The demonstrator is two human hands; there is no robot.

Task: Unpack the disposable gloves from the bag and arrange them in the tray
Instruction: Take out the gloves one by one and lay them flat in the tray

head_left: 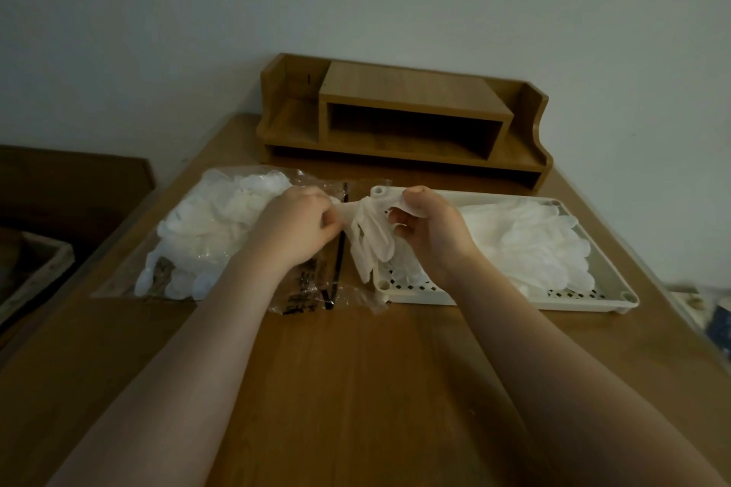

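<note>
My left hand [298, 225] and right hand [429, 227] both pinch one white glove [370, 239], stretched between them, fingers dangling over tray's near-left corner. Clear bag [237, 233] of gloves lies on table [356, 368] under and left of my left hand. Tray [609, 289] right of my right hand, glove pile [530, 245] inside. Wooden shelf [407, 119] beyond hands.

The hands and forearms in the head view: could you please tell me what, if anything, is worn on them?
Nothing shows on either: the left hand and right hand are ungloved, without visible rings, watch or bracelet, and both forearms are bare, sleeveless to the frame edge.
</note>
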